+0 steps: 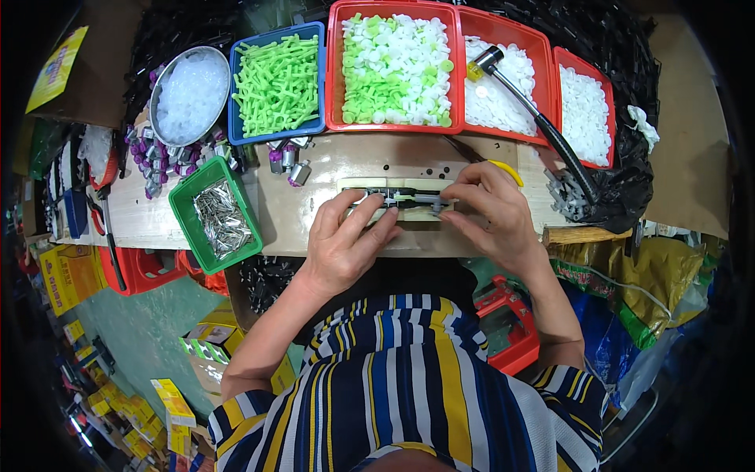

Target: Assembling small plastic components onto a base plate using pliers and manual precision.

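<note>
Currently, the black part (410, 198) is lying in a pale holder (417, 183) on the tabletop (289, 216), its length running left to right between left hand (340, 242) and right hand (503, 219), their fingers curling slightly parted at opposite ends (whether they are gripping, I cannot tell).

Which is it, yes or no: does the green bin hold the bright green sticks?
No, the green bin holds slim silvery pieces; the bright green sticks lie in the blue bin.
</note>
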A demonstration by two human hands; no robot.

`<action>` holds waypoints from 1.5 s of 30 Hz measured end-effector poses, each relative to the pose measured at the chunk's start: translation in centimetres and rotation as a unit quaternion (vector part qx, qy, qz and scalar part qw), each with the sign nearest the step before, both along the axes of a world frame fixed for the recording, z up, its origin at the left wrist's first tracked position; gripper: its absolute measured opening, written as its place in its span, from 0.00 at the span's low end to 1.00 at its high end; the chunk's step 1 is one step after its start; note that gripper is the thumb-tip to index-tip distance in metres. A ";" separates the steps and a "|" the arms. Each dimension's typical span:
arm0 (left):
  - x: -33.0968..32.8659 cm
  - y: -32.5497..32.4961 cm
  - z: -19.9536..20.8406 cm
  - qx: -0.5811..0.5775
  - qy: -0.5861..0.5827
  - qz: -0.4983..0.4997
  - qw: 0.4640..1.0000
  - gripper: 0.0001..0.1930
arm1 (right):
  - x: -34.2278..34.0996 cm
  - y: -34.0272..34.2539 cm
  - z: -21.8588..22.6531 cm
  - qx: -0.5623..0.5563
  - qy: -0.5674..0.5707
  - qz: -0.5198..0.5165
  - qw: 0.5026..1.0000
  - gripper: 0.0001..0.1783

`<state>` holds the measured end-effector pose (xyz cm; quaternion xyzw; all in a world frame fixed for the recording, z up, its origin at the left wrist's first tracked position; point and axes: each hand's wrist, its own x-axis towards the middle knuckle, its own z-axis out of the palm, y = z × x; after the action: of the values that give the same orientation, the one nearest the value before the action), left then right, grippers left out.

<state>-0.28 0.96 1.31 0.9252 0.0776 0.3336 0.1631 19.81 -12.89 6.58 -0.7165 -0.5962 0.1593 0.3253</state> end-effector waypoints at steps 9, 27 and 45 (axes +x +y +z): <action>1.1 -0.1 1.5 -0.031 0.009 0.021 0.999 0.21 | 0.3 0.1 -1.1 0.041 -0.011 0.015 0.999 0.14; 0.7 -0.2 2.0 -0.062 -0.025 0.037 0.997 0.20 | 4.1 -1.2 3.7 0.082 -0.100 -0.041 0.991 0.12; -0.2 -1.2 3.4 -0.061 -0.007 0.070 0.996 0.18 | 24.4 5.4 3.7 -0.017 -0.352 -0.208 0.912 0.10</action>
<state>-0.46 -0.25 4.76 0.9036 0.1613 0.3448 0.1963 44.23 -7.44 10.24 -0.8394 -0.5067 -0.1644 0.1076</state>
